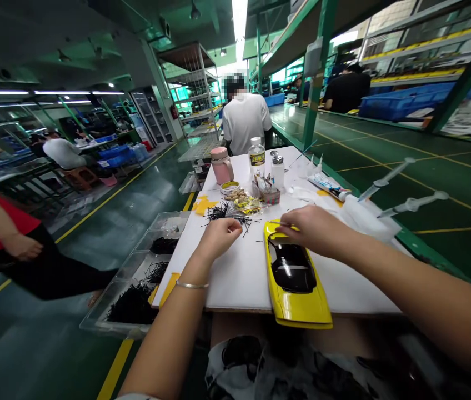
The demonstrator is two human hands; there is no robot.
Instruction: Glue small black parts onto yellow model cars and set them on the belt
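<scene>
A yellow model car [302, 303] with black windows lies on the white tabletop, its near end jutting past the front edge. My right hand [316, 229] is over the car's far end, fingers closed round a thin, pale tool [282, 224] that looks like tweezers. Left of the car, my left hand [221, 236] has thumb and fingertips pinched together. Whatever sits in that pinch is too small to make out. Just beyond the left hand lies a loose pile of thin black sticks [218, 211]. A clear bag of small yellow parts [249, 204] is beside the pile.
Farther back stand a pink mug [221, 166], a clear bottle [257, 158] and a lidded jar [277, 169]. Syringes [412, 203] rest at the right edge. Trays of black pieces [133, 303] sit lower left. A person in red [4, 228] is at left; another person [246, 119] sits ahead.
</scene>
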